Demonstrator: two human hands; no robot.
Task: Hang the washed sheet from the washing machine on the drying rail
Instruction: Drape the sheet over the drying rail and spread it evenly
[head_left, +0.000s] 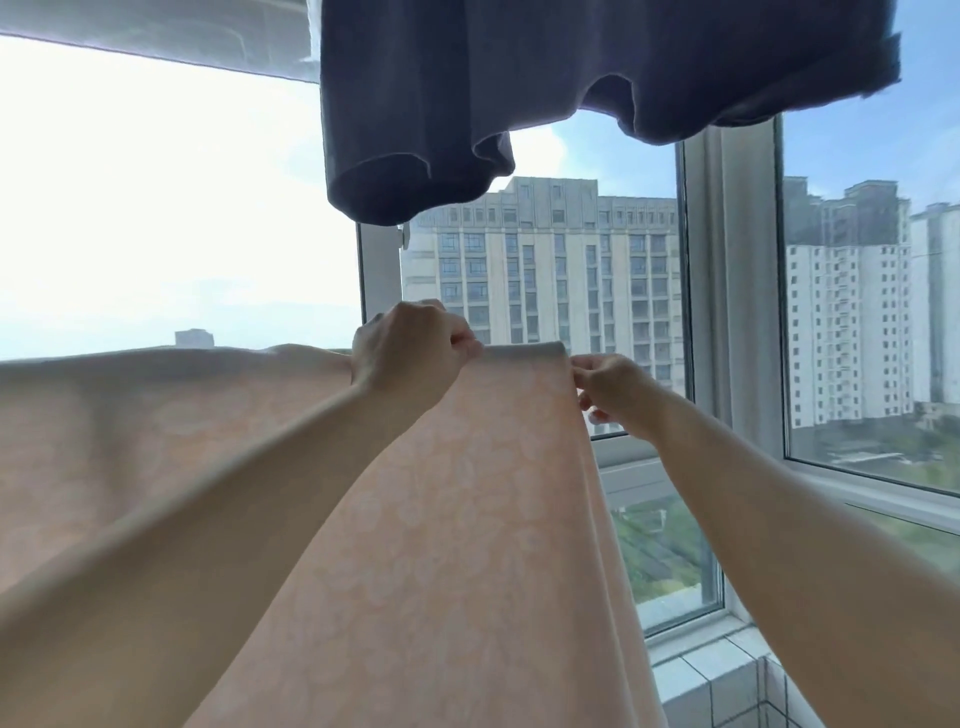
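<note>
A pale pink sheet (457, 519) with a faint flower pattern hangs draped over a rail that the fabric hides; its folded top edge runs level across the view from the left to just right of centre. My left hand (410, 348) grips the top fold with curled fingers. Just to its right, my right hand (613, 389) pinches the sheet's right edge near the top corner. Both forearms reach up from below, in front of the cloth.
A dark grey garment (519, 78) hangs overhead from above the frame. Behind the sheet is a large window (727, 291) with white frames, tall buildings beyond. A white tiled sill (706, 670) lies at the lower right.
</note>
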